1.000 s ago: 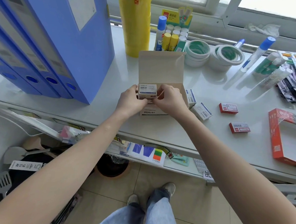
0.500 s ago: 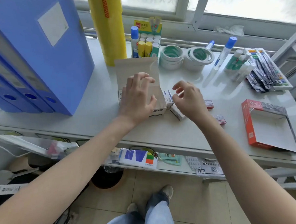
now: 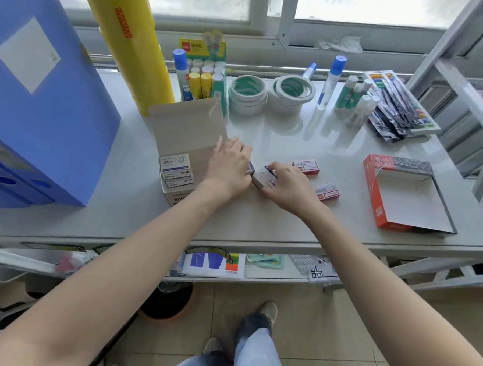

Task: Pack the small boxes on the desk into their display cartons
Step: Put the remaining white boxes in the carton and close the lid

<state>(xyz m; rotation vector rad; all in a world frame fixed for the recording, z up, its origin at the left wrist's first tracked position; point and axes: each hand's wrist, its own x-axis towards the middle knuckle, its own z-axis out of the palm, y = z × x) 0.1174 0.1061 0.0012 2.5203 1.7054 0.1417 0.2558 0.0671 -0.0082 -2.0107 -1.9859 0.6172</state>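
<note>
left hand (image 3: 230,165) covers a box, grip unclear | right hand (image 3: 286,182) grasps white-blue box (image 3: 265,178) | brown carton (image 3: 180,162) left of both

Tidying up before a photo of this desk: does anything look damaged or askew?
The red display carton at the desk's right end looks torn: its clear window film is ragged along the top edge. One tape roll sits tilted on its stack.

Blue binders (image 3: 42,111) upper left, yellow roll (image 3: 130,42) with red print, red-white small boxes (image 3: 305,166) centre-right, red-orange carton (image 3: 373,189) right, white-blue box (image 3: 267,178) centre.
</note>
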